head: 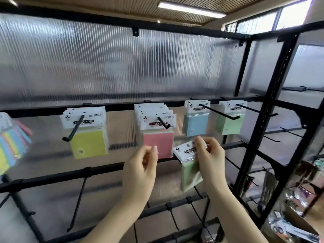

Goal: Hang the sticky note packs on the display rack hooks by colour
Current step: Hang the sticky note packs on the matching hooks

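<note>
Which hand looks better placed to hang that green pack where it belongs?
The right hand. It already pinches the green pack by its header card, and the hook with green packs is up to its right. The left hand holds nothing and sits farther away, below the pink packs.

Held pack [190, 165] hangs below (perhaps before) hooked packs [195, 118] on rack [259, 137].

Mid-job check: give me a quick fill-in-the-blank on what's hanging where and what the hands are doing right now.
1. The right hand pinches a ____ pack by its header card.
2. The left hand holds ____.
3. The pink packs hang between the yellow packs and the ____ packs.
4. The green packs hang on the hook furthest to the ____ among the four single-colour hooks.

Missing words: green; nothing; blue; right
</note>
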Demonstrator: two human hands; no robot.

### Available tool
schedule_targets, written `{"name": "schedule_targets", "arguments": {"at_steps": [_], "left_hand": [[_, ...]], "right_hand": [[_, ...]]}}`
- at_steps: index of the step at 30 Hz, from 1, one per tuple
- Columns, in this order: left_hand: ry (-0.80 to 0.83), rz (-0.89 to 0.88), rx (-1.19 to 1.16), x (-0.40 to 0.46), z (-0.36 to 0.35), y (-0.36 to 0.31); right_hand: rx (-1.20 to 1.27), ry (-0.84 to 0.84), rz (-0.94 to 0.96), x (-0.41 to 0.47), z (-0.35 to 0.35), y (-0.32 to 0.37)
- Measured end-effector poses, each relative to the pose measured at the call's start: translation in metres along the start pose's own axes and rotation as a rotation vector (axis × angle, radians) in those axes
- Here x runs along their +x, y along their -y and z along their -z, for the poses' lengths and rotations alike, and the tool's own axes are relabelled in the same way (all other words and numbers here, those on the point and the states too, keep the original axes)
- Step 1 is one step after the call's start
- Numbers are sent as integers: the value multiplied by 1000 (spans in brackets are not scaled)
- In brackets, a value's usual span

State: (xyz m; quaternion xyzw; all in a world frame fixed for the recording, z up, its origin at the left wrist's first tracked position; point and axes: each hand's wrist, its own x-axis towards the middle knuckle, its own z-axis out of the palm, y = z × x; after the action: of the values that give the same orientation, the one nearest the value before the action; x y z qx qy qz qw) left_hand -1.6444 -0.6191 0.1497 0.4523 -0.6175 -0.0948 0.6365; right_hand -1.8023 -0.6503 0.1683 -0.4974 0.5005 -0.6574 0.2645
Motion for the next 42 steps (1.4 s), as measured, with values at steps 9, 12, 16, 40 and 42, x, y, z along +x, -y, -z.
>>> {"name": "schedule_targets", "arguments": {"at_steps": [9,12,16,40,42], "left_hand": [[375,94,-249,-4,-35,-35],[361,110,-276,-4,-48,-40],[379,85,-295,0,-74,-50],[159,36,-322,48,-248,-106],[155,40,-317,49,-253,-105]], "right_hand": [[35,-86,60,-17,28,7],[80,-72,41,-13,41,6],[67,-67,69,4,67,3],[123,-12,321,154,174,-18],[126,17,311,159,176,-22]]}}
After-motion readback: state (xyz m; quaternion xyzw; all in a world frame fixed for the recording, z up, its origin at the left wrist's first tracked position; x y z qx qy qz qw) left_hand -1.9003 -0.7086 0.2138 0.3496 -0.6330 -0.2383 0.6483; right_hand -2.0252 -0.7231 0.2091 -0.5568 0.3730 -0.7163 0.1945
